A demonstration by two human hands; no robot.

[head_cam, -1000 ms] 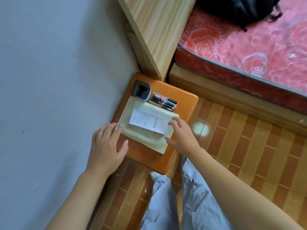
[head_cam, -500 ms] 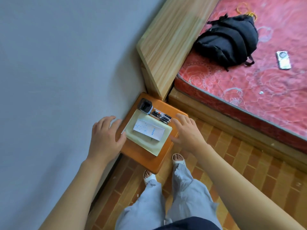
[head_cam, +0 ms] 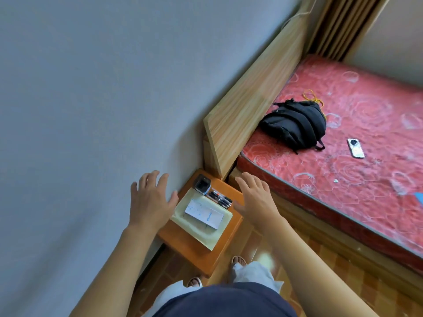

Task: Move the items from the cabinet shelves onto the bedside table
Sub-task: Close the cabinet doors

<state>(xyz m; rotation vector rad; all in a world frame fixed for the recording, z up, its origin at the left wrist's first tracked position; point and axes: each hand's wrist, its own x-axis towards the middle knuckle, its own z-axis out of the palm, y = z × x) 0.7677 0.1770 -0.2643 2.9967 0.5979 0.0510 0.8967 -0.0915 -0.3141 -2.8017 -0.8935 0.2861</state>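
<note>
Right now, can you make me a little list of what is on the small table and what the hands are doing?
table: orange bedside table by the wall
bottom layer: pale folder
on the folder: white box
behind the folder: pack of pens, small dark box
left hand: open, fingers spread, holding nothing
right hand: open, holding nothing
on the bed: black backpack, phone
</note>
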